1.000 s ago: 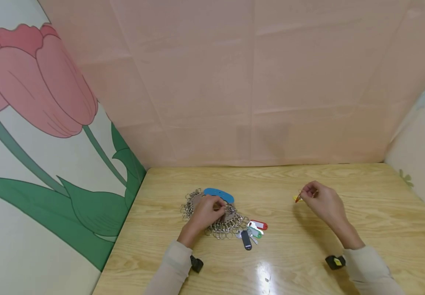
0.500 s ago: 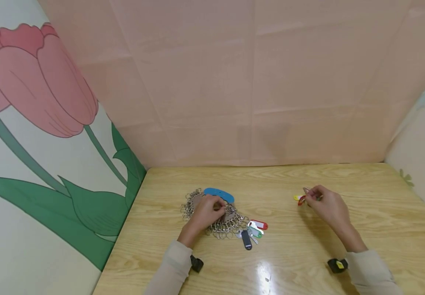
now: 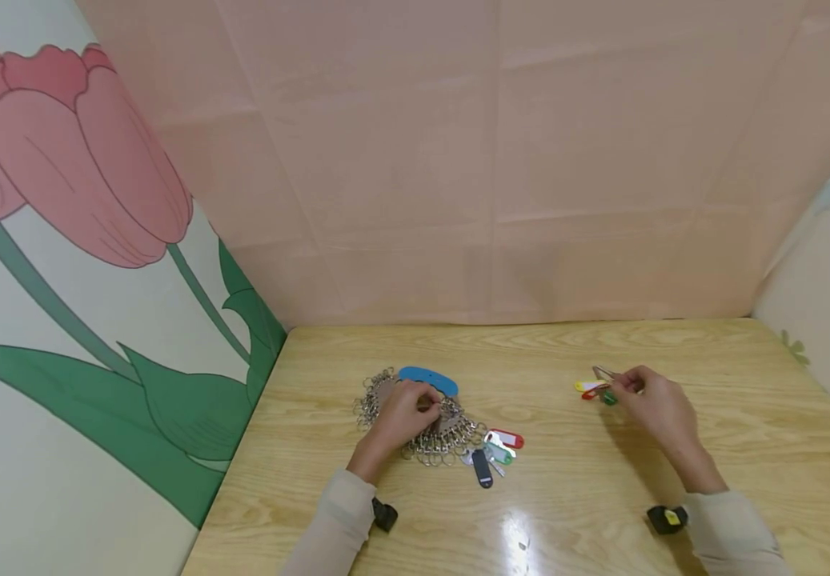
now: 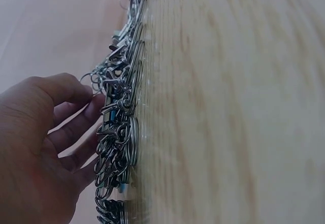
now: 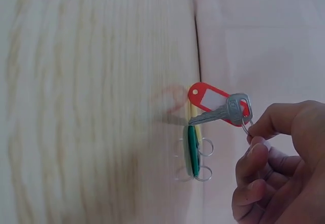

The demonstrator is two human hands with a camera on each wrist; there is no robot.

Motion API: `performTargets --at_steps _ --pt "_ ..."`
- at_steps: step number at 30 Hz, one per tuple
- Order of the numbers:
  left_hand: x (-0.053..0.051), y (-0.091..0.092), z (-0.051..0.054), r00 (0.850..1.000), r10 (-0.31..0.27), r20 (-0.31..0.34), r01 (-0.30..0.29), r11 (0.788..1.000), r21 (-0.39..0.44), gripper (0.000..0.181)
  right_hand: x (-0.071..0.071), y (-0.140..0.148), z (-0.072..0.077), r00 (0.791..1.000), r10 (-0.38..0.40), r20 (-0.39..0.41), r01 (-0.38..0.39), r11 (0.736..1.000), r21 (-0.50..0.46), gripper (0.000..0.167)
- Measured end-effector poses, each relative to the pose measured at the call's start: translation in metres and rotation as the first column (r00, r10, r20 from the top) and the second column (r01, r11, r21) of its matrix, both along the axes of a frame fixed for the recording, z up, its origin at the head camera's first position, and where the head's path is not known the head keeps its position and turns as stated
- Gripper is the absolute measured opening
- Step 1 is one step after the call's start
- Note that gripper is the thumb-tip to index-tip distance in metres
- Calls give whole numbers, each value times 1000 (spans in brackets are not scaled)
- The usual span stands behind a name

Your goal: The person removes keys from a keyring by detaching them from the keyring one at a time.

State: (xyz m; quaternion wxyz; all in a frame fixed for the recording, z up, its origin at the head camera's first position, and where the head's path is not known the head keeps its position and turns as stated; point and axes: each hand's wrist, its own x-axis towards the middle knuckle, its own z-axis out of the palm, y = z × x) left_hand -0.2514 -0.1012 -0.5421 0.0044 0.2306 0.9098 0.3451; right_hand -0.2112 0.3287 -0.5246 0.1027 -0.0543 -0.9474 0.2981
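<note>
Wood-grained worktop (image 3: 566, 480) meets a pink sheet (image 3: 487, 160) behind; at its right, the right hand (image 3: 655, 404) pinches the ring (image 5: 244, 127) of a red tag (image 5: 208, 97) and silver key (image 5: 223, 112), near a green tag (image 5: 193, 150) and a yellow tag (image 3: 587, 386); farther left, the left hand (image 3: 402, 416) pinches at a cluster of metal rings (image 3: 451, 439) beside a blue strip (image 3: 427, 378); a black tag (image 3: 483, 469), another red tag (image 3: 507, 438) and another green tag (image 3: 503, 454) lie by the cluster.
</note>
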Motion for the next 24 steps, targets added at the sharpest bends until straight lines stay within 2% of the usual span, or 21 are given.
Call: performTargets --at_steps 11,24 --pt "0 -1 1 1000 -8 2 8 1000 8 13 -2 9 -6 990 -54 130 61 997 -51 37" --pt "0 -1 0 1000 -16 11 15 1000 25 12 -7 17 -10 980 -54 192 62 997 -35 35"
